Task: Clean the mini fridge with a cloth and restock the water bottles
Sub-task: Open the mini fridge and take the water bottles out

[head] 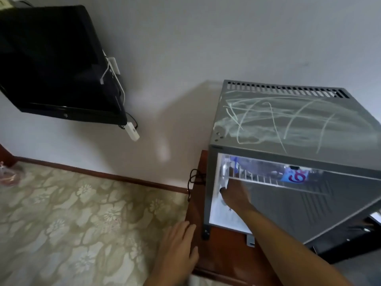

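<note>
The grey mini fridge (288, 124) stands on a low wooden stand, its door (309, 205) swung open to the right and its inside lit. On its wire shelf (257, 179) lie water bottles, one with a blue label (295, 176). My right hand (235, 196) reaches into the left part of the compartment just under the shelf. Its fingertips meet something pale and blurred; whether they grip it is unclear. My left hand (179, 242) rests flat, fingers straight, on the stand's left edge. No cloth shows clearly.
Pale scribbles cover the fridge top. The wooden stand (222, 256) sits against the wall, with a black cable (194, 178) at its back left. A black television (53, 62) hangs on the wall at upper left. Patterned floor (82, 213) spreads to the left.
</note>
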Motion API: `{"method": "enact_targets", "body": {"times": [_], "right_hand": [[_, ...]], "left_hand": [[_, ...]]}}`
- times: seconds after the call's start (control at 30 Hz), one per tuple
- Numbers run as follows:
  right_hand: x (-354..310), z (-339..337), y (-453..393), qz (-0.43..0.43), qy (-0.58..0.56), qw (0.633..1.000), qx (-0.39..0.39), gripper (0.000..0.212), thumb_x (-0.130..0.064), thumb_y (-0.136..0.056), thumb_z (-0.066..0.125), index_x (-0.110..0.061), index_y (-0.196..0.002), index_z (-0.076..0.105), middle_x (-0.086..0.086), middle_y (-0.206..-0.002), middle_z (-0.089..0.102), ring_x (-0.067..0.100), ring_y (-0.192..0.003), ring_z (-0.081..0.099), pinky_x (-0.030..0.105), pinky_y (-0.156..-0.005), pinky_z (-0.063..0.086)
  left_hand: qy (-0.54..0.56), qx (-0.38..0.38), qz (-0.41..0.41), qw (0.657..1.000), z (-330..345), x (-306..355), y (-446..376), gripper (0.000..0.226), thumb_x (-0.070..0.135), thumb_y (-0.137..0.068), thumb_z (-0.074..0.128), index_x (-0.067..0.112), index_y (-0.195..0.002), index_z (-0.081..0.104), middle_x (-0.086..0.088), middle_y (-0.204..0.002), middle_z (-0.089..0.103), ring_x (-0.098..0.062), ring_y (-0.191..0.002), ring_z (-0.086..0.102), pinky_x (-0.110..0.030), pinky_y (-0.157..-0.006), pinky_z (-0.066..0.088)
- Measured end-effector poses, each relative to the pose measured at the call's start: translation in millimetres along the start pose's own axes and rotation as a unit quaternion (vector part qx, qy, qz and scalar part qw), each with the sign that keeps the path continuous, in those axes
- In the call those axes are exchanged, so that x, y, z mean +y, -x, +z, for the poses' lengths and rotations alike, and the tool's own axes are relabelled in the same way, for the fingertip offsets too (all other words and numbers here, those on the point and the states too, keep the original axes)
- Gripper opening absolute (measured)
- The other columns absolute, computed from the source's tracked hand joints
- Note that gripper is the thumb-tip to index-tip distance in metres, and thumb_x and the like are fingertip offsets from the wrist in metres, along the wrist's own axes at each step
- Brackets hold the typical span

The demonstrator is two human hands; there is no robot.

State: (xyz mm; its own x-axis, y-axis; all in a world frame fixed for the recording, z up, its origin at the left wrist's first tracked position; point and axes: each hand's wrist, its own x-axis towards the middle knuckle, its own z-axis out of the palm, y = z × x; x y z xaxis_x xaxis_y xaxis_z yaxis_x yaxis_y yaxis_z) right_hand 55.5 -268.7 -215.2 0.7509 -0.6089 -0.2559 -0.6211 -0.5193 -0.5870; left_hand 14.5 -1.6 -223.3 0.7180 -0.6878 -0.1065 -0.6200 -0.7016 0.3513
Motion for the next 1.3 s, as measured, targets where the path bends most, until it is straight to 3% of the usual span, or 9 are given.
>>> {"method": "enact_targets", "body": {"times": [0.1,0.27,0.37,0.47,0.63,0.73,0.9,1.13,1.3], "right_hand": [[-2.6,9.1,-35.8,0.092,-0.054,0.994,0.006,0.03,-0.021,-0.097,0.059,-0.009,-0.125,0.062,0.011,-0.101,0.066,0.022,-0.077,0.064,0.024,-0.049,0.042],[22.8,34.5,-85.4,0.109,-0.123,0.986,0.014,0.02,-0.035,-0.096,0.055,-0.02,-0.087,0.064,0.017,-0.106,0.071,0.037,-0.099,0.068,0.051,-0.088,0.058],[15.0,26.7,-74.1,0.105,-0.023,0.994,-0.035,0.033,-0.038,-0.099,0.048,-0.013,-0.11,0.068,0.02,-0.124,0.066,0.037,-0.12,0.06,0.048,-0.107,0.045],[-5.1,10.0,-43.4,0.13,0.024,0.991,-0.034,0.027,-0.025,-0.103,0.048,-0.005,-0.097,0.066,0.015,-0.101,0.065,0.036,-0.118,0.061,0.036,-0.094,0.048],[-11.9,17.7,29.7,0.041,0.009,0.983,0.18,0.04,-0.022,-0.1,0.062,-0.004,-0.135,0.053,0.018,-0.131,0.056,0.038,-0.1,0.065,0.038,-0.078,0.05],[-4.6,19.6,77.8,0.032,-0.016,0.969,0.246,0.035,-0.024,-0.094,0.072,-0.007,-0.121,0.059,0.011,-0.12,0.059,0.029,-0.077,0.068,0.03,-0.068,0.043],[4.5,-6.9,153.3,0.028,-0.044,0.96,0.277,0.029,-0.034,-0.093,0.072,-0.019,-0.115,0.061,-0.007,-0.109,0.055,0.004,-0.068,0.056,0.033,-0.072,0.048],[27.4,-64.2,274.5,0.008,-0.052,0.947,0.317,0.02,-0.048,-0.09,0.068,-0.036,-0.099,0.054,-0.017,-0.098,0.053,0.006,-0.086,0.058,0.025,-0.075,0.049],[63.7,-90.9,411.6,-0.015,0.012,0.929,0.369,0.027,-0.053,-0.087,0.065,-0.038,-0.106,0.054,-0.015,-0.094,0.05,0.01,-0.077,0.058,0.032,-0.069,0.051]], "left_hand": [[0.025,0.007,0.023,0.999,-10.6,-22.9,-21.9,0.059,0.05,-0.074,0.056,0.025,-0.128,0.065,0.006,-0.127,0.061,-0.015,-0.112,0.065,-0.033,-0.089,0.059],[0.012,-0.001,0.04,0.999,-12.4,-58.3,-48.2,0.064,0.052,-0.087,0.046,0.029,-0.147,0.048,0.009,-0.146,0.045,-0.014,-0.135,0.045,-0.035,-0.109,0.042],[0.022,-0.02,0.057,0.998,-15.4,-65.2,-62.0,0.063,0.052,-0.083,0.05,0.027,-0.141,0.055,0.007,-0.144,0.052,-0.017,-0.132,0.053,-0.039,-0.104,0.05],[0.029,-0.009,0.102,0.994,-16.3,-58.3,-65.9,0.064,0.048,-0.088,0.05,0.026,-0.148,0.048,0.008,-0.151,0.043,-0.017,-0.143,0.042,-0.036,-0.117,0.035],[0.037,-0.023,0.193,0.98,-11.3,-41.4,-71.2,0.062,0.05,-0.077,0.061,0.028,-0.136,0.055,0.01,-0.134,0.058,-0.015,-0.125,0.06,-0.031,-0.107,0.043],[0.051,-0.003,0.203,0.978,-9.1,-23.7,-73.9,0.066,0.043,-0.093,0.051,0.027,-0.154,0.033,0.01,-0.157,0.036,-0.016,-0.147,0.034,-0.033,-0.122,0.024],[0.042,-0.015,0.267,0.963,-10.6,14.3,-69.9,0.068,0.045,-0.073,0.067,0.019,-0.135,0.055,0.001,-0.13,0.063,-0.02,-0.121,0.061,-0.034,-0.099,0.054],[0.081,0.018,0.356,0.931,-10.6,111.5,-25.6,0.076,0.059,-0.082,0.059,0.011,-0.142,0.052,-0.002,-0.133,0.061,-0.025,-0.12,0.061,-0.035,-0.101,0.043],[0.169,-0.045,0.307,0.935,-1.1,193.4,79.1,0.065,0.054,-0.077,0.058,0.04,-0.139,0.043,0.022,-0.135,0.058,-0.007,-0.123,0.058,-0.028,-0.091,0.047]]}}
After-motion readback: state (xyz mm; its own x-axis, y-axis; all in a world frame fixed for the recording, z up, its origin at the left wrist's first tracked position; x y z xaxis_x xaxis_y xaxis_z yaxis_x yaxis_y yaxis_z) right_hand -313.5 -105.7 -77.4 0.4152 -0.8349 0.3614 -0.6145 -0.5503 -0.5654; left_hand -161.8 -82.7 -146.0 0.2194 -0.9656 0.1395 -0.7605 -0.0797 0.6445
